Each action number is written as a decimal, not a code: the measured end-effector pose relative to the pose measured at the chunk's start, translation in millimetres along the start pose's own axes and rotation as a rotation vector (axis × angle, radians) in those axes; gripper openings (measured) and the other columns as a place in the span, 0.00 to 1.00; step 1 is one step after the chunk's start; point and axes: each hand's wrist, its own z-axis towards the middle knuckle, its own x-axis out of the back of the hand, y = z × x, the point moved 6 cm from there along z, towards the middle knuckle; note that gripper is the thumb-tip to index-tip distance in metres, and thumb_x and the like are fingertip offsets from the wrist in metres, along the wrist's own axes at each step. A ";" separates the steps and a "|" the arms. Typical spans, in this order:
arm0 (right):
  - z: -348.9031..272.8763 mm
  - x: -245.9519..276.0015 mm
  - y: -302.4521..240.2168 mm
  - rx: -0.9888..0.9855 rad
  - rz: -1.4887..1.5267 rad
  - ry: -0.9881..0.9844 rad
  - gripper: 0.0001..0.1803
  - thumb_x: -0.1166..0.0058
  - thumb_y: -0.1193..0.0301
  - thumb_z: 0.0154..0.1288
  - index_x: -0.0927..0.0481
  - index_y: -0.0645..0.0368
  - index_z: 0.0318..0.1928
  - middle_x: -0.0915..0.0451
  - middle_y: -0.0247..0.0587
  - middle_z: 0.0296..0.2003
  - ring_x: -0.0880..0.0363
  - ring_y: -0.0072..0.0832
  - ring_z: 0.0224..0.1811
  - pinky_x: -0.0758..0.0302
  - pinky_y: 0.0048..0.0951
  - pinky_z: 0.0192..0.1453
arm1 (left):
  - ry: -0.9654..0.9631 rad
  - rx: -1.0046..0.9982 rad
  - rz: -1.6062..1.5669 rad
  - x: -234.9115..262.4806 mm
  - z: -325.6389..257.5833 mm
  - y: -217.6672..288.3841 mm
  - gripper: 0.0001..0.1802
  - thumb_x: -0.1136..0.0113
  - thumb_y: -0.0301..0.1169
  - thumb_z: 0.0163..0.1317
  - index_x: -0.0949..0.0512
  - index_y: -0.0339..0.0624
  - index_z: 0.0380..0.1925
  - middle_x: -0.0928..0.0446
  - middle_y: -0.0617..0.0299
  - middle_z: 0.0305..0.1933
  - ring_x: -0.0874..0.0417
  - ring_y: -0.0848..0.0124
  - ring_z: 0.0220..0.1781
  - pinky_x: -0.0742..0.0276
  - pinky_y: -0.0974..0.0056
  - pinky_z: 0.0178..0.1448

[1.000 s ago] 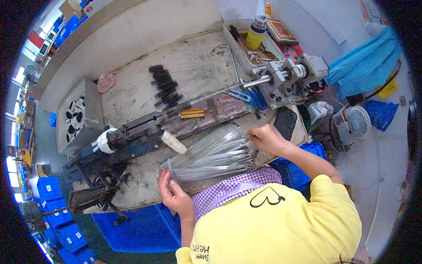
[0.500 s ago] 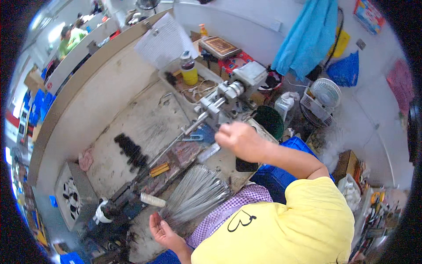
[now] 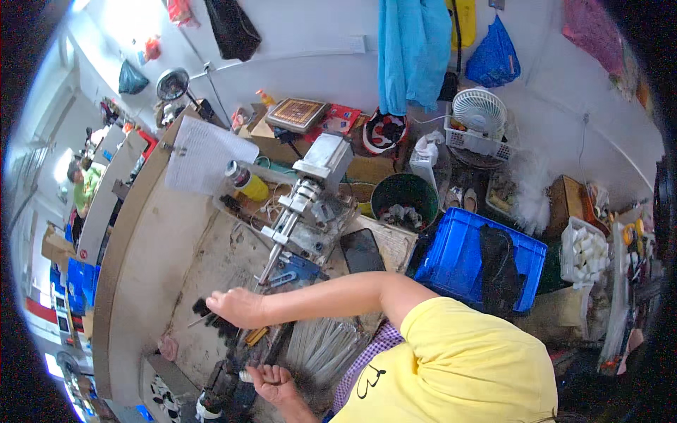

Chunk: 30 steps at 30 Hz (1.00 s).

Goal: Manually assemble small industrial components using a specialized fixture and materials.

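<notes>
Head view: a low reach called for a light touch

Our right hand (image 3: 236,308) had its fingers bunched together, and a thin pale rod (image 3: 197,322) poked out to their left; we could not tell whether they pinched it. Our left hand (image 3: 271,384) was loosely curled at a white roll (image 3: 245,377), but whether it gripped that did not show. Next to the right hand lay the black bristly pile (image 3: 224,330) on the worktop (image 3: 204,275). An orange block (image 3: 255,336) sat between the hands, and the bundle of wires (image 3: 321,345) fanned out nearer our body. Good handling, we judged, meant a light pinch, knuckles clear of the bristles, and the left hand low so that our arms did not cross. Farther out, the metal shaft (image 3: 282,243) stood close enough to our right forearm (image 3: 324,296) to deserve clearance.
</notes>
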 end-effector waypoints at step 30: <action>17.5 95.5 59.5 0.252 -0.167 -0.759 0.05 0.41 0.71 0.51 0.21 0.57 0.30 0.21 0.45 0.25 0.20 0.45 0.31 0.27 0.41 0.33 | 0.221 -0.319 0.254 -127.3 51.2 31.6 0.17 0.52 0.42 0.73 0.24 0.39 0.43 0.20 0.60 0.30 0.21 0.72 0.26 0.27 0.69 0.28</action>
